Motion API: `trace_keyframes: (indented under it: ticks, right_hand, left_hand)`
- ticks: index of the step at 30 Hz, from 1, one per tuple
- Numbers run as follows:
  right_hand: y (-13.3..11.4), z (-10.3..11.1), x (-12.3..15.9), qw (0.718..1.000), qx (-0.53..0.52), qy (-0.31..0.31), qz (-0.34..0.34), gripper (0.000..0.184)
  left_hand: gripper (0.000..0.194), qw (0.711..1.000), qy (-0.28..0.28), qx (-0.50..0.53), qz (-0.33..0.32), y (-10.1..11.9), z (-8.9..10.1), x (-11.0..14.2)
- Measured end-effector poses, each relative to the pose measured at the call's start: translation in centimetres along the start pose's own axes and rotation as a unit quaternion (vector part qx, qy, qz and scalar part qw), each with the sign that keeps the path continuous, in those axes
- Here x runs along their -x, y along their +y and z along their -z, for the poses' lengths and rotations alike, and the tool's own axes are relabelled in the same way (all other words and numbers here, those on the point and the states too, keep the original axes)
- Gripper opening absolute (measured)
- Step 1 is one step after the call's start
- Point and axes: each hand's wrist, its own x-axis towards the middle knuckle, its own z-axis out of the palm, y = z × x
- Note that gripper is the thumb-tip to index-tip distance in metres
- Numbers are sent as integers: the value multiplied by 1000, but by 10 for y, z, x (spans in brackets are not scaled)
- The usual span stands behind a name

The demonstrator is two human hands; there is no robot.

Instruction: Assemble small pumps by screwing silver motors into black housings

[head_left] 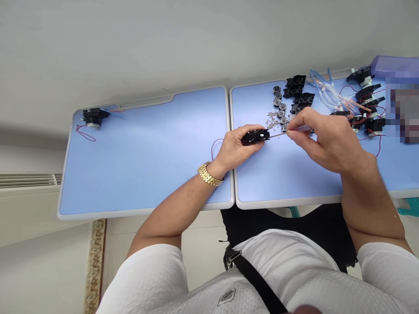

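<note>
Carefully, the person's left hand (234, 148) curls closed around a small black plastic housing (255, 137), which sits just above the table near the seam between its panels. The right hand (327, 141) pinches a slim screwdriver (303, 128) between thumb and fingertips, its thin steel shaft (278, 135) reaching toward the housing's end. The housing looks light and stiff, though its smooth plastic could slip, so its long sides seem the surest hold. Tiny steel screws (273, 122) lie scattered at 1 o'clock, and they would be easy to knock astray. Beyond them stand round metal discs (280, 113), black housing parts (294, 86), and blue-and-clear tubing (324, 93). A gold link watch (209, 173) circles the left wrist. The light-blue two-panel table (147, 174) offers broad room toward 9 o'clock, while its front edge runs close at 6 o'clock.
</note>
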Motion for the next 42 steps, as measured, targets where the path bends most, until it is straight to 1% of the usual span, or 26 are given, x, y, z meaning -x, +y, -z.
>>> trace_keyframes:
  ticks: [2,4,7,13,15,18,20,24,26,28,31,34,37,39,42]
  right_hand:
    - [4,-2,0,1000,23,9,-6,21]
    - [6,-3,1,999,44,18,-14,28]
    - [5,-4,1,998,59,28,-20,34]
    - [-4,-1,-1,1000,-22,8,-6,23]
    - [-4,0,0,1000,-25,0,-7,21]
    - [-1,-1,1,1000,0,6,-10,18]
    - [3,-2,2,999,24,18,-12,24]
    - [9,-5,2,996,81,44,-17,45]
    - [9,-5,1,994,96,52,-21,50]
    - [7,-5,1,994,89,50,-28,48]
    - [2,-4,0,998,41,33,-29,33]
    - [-2,-3,0,1000,-6,19,-14,25]
    - [-2,-3,0,999,-20,31,0,18]
    - [0,-4,0,999,-14,44,6,20]
    - [4,-5,0,998,18,53,8,34]
  left_hand:
    - [36,1000,-1,-2,-2,-1,0,0]
    - [35,1000,-2,-1,-7,-2,0,0]
    - [35,1000,0,3,-11,-1,0,0]
    - [35,1000,-3,2,1,1,0,0]
    - [37,1000,-3,0,5,0,0,0]
    - [38,1000,-6,-3,5,-2,0,0]
    - [37,1000,-6,-3,3,-3,0,0]
    - [35,1000,-2,-9,0,-4,0,0]
    - [35,1000,-1,-8,0,-2,1,0]
    - [35,1000,-1,-1,-1,-1,1,0]
    - [36,1000,-5,0,2,1,1,0]
    - [37,1000,-4,-5,8,0,0,0]
    - [38,1000,0,-1,8,-2,-1,0]
    - [38,1000,0,0,6,-3,-1,0]
    - [37,1000,-5,-8,4,-4,-1,0]
